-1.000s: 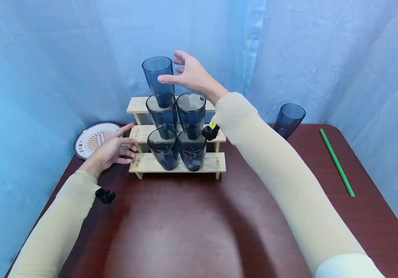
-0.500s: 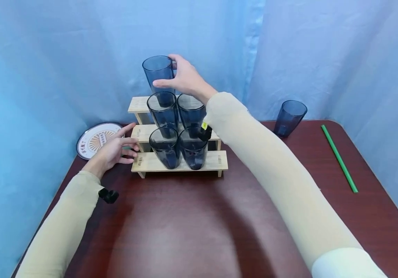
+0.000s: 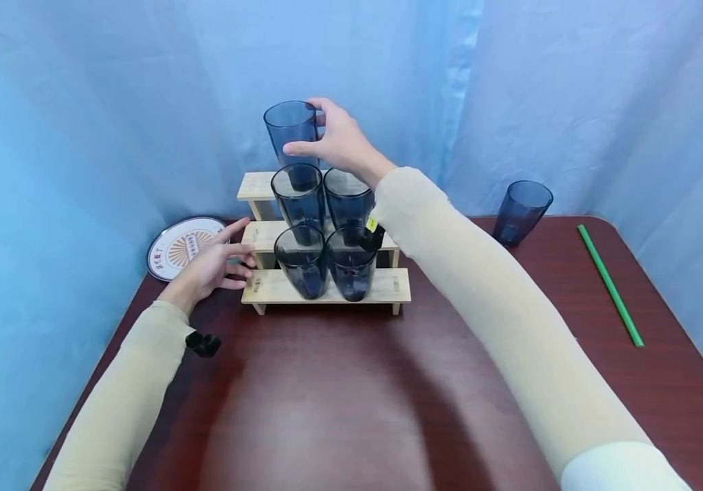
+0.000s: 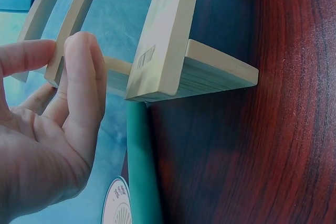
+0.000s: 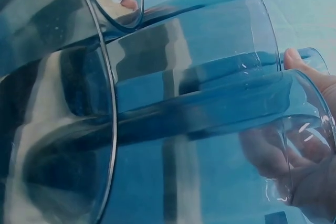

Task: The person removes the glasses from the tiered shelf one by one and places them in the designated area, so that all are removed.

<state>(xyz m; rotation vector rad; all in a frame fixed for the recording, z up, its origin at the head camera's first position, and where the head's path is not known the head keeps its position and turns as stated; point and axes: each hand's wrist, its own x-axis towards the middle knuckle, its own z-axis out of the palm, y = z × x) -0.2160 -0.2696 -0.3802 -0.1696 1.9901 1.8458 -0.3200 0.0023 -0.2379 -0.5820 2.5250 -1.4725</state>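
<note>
A three-tier wooden rack [image 3: 271,288] holds dark blue-grey glasses: one at the top, two on the middle tier, two on the bottom tier [image 3: 302,266]. My right hand [image 3: 345,143] grips the upper glass [image 3: 286,129], thumb in front and fingers behind its rim. That glass stands upright near the left of the top tier. In the right wrist view the right hand [image 5: 315,171] shows partly through nearer glasses. My left hand [image 3: 206,269] holds the left end of the middle tier; in the left wrist view the left hand [image 4: 58,129] has the shelf end [image 4: 58,64] between thumb and fingers.
A sixth, similar glass [image 3: 521,211] stands at the table's back right. Nearby lies a green stick [image 3: 610,285]. A patterned white plate [image 3: 173,256] leans at the back left, and another green stick [image 4: 142,166] lies beside the rack. Blue curtains [image 3: 529,82] surround the dark red table [image 3: 326,395].
My right hand has moved left onto the upper glass and closed its fingers round it. The left hand stays at the rack. The whole view has shifted slightly.
</note>
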